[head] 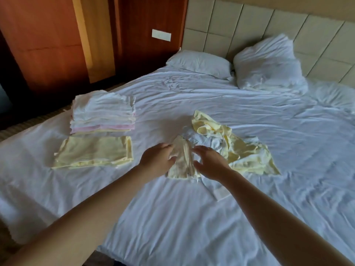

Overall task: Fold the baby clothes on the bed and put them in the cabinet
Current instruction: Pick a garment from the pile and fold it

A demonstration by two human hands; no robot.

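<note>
A loose heap of unfolded baby clothes [236,148], pale yellow and white, lies in the middle of the white bed [192,217]. At its near left edge is a crumpled cream garment [182,160]. My left hand [156,160] grips that garment's left side. My right hand [210,163] hovers at its right side with fingers spread and curved, touching the cloth. On the left of the bed stand a tall stack of folded white and pink clothes [103,114] and, in front of it, a low stack of folded yellow clothes [94,152].
Two white pillows [199,63] [269,64] lie at the padded headboard [269,25]. A brown wooden cabinet [48,45] stands beyond the bed's left edge, with a white wall switch [161,35] beside it.
</note>
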